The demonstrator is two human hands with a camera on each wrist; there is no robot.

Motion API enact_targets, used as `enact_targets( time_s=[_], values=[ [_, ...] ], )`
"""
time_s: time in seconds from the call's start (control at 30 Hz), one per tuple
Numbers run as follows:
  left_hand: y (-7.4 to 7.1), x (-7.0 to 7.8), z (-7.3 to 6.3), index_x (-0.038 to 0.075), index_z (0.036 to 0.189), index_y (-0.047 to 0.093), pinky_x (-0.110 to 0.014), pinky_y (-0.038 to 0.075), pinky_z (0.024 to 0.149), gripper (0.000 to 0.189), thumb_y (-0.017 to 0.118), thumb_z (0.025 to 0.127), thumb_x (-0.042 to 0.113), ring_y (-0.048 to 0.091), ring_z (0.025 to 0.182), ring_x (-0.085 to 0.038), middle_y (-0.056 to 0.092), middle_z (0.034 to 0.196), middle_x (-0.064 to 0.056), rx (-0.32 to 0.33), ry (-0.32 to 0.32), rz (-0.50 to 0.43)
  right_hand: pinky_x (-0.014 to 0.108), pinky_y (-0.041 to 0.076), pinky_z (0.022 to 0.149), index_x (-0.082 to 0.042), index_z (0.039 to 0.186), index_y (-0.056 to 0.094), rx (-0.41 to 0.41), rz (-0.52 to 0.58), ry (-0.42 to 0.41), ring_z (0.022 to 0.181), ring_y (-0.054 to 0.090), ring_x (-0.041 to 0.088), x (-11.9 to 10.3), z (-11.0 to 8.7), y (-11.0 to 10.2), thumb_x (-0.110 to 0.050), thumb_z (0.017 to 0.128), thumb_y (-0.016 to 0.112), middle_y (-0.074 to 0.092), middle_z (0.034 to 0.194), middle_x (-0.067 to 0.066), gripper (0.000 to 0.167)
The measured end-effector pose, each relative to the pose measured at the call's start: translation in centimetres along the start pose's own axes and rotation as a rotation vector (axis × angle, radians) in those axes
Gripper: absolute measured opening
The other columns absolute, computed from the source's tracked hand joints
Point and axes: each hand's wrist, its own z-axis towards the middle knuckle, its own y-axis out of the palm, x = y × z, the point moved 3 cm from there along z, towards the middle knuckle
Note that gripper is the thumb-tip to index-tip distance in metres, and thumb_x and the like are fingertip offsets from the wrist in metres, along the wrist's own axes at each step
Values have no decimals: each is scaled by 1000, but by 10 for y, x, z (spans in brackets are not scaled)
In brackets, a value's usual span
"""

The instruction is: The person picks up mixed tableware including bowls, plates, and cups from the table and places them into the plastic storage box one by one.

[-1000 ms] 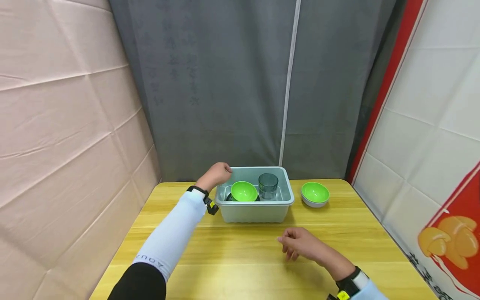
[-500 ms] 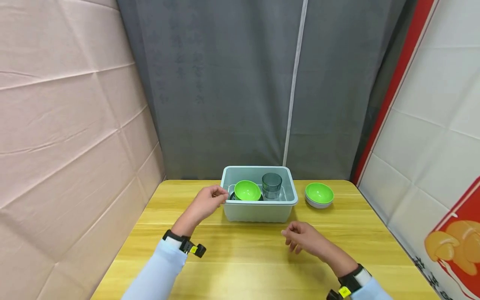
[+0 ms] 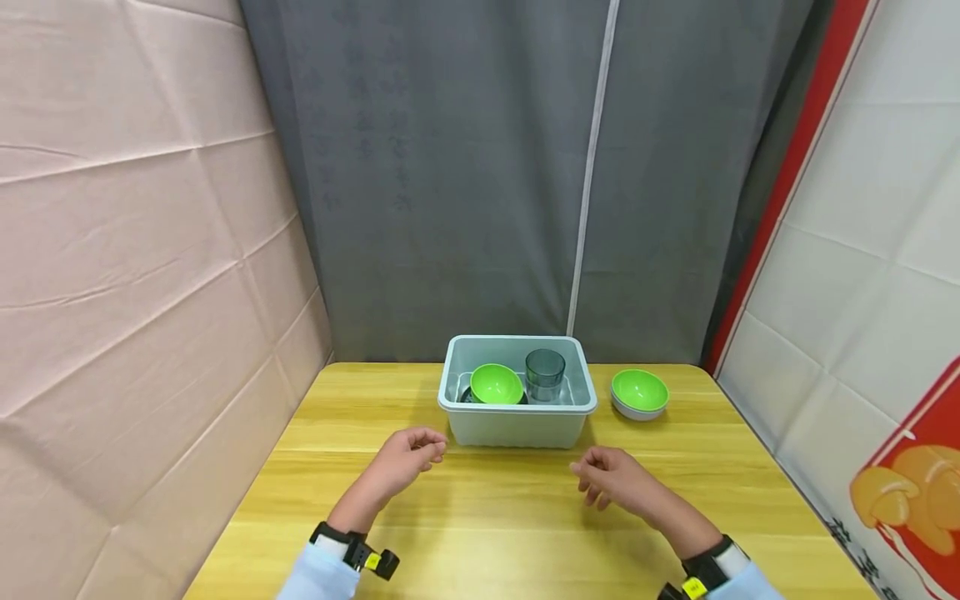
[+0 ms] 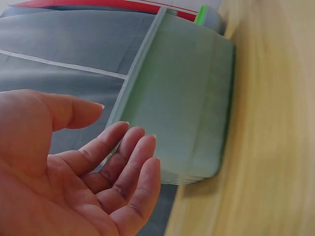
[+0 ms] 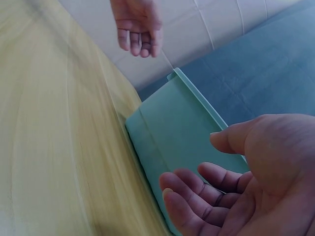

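Observation:
A pale green plastic bin (image 3: 517, 427) stands at the back of the table. Inside it, a bright green bowl (image 3: 497, 384) sits at the left on something dark that is mostly hidden, and a tinted clear glass (image 3: 544, 372) stands at the right. My left hand (image 3: 403, 460) hovers in front of the bin's left corner, its fingers loosely bent with nothing between them, as the left wrist view confirms. In front of the bin's right side hangs my right hand (image 3: 617, 482), likewise relaxed and holding nothing.
Right of the bin, a green bowl (image 3: 640, 389) rests in a whitish one (image 3: 637, 412) on the wooden table (image 3: 495, 533). A grey curtain (image 3: 450, 183) hangs behind, with cloth walls on both sides.
My left hand has drawn back from the bin's left rim, moving down and toward me, to the space in front of the bin. My right hand stays nearly still.

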Motion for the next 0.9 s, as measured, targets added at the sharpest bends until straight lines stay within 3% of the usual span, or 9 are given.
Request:
enact_targets(
  time_s=[0.23,0.5,0.63,0.9],
  values=[
    [10,-11,-4,2,122,74,-52,62,97,22,68,111,19,72,104,-24,74,116,-17,-25,-6,-11,43,63,71,-1,107,63,2,3,0,84,73,26,4,0,0,-31,112,68,71,95,10,30],
    [14,-14,-6,-1,124,73,-53,61,97,25,68,111,21,71,104,-22,74,117,-18,-41,-6,-22,44,63,72,0,106,65,44,-11,-1,86,74,28,4,4,-12,-33,113,66,71,97,12,33],
    [15,-15,-5,-2,124,72,-55,60,98,26,67,112,21,71,105,-23,73,118,-18,-49,-6,-29,43,63,71,-1,104,66,138,-64,33,85,74,26,10,12,-38,-32,113,65,71,97,12,32],
    [21,-26,-7,-3,125,70,-55,61,96,28,68,111,21,72,104,-23,73,113,-12,-67,-17,-53,44,66,74,6,105,65,265,-210,106,84,75,26,24,38,-117,-29,113,61,71,97,21,36]
  ],
)
